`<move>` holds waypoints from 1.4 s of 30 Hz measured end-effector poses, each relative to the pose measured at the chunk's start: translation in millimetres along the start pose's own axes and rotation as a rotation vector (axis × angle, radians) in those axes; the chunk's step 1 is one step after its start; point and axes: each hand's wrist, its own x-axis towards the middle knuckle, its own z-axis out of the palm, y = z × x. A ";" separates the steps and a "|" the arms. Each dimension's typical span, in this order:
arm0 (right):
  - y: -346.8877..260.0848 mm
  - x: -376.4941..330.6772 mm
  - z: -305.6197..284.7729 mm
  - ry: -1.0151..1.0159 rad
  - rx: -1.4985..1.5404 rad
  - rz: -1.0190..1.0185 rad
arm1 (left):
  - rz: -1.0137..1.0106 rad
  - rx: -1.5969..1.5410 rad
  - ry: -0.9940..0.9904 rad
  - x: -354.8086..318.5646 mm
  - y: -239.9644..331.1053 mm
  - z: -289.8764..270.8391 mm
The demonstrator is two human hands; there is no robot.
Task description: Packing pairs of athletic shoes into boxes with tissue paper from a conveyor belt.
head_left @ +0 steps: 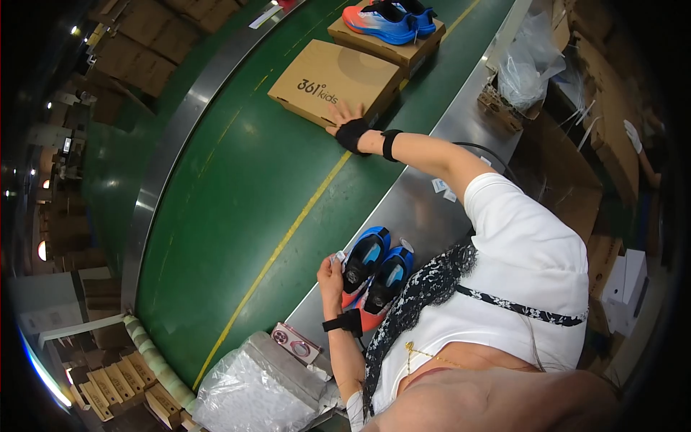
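Note:
My right hand (351, 128), in a black fingerless glove, reaches out with its fingers spread against the near side of a closed brown shoebox (360, 65). Close to my body, a pair of blue and orange-red sneakers (374, 270) rests on the metal ledge, toes toward me. My left hand (330, 279) is beside the left sneaker, its fingers pinched on a small whitish tag or packet (338, 256); its exact kind is too small to tell. Another round pale tag (407, 245) lies by the heel of the right sneaker.
A green conveyor belt (237, 209) with a yellow line carries a farther box (403, 50) topped with blue and orange sneakers (389, 21). Small white packets (445, 189) lie on the metal ledge (425, 216). Clear plastic bags (252, 385) fill the near left; cartons stand at right.

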 end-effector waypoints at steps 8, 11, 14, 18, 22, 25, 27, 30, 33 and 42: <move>-38.0 -39.8 -74.6 -0.069 0.058 -0.183 | -0.023 0.026 0.090 13.8 20.7 4.4; -64.9 -87.3 -79.1 0.097 0.191 -0.309 | 0.271 0.381 0.229 25.1 66.1 22.7; -92.6 -117.2 -108.5 0.142 0.310 -0.354 | 0.849 0.370 0.469 32.2 82.4 39.1; -93.5 -101.1 -143.1 0.339 0.649 -0.293 | 0.822 0.782 0.453 31.1 63.2 10.9; -56.0 -91.0 -237.7 0.236 1.219 -0.029 | 0.394 0.311 0.482 17.2 39.5 -37.4; -13.5 -88.5 -224.8 0.230 1.469 0.235 | 0.563 0.663 0.617 15.3 20.3 -65.5; 22.2 -94.2 -189.4 0.298 1.423 0.323 | 0.293 1.138 0.540 12.7 20.6 -57.8; 54.8 -107.1 -143.9 0.693 0.443 0.348 | 0.319 1.045 0.436 -1.5 30.8 -45.0; -0.1 -112.4 -157.1 0.854 0.371 0.032 | 0.508 0.839 0.311 10.1 15.2 -73.3; -134.8 -117.1 -82.1 -0.678 0.124 -0.585 | 0.484 0.531 0.793 -75.8 -13.0 -204.6</move>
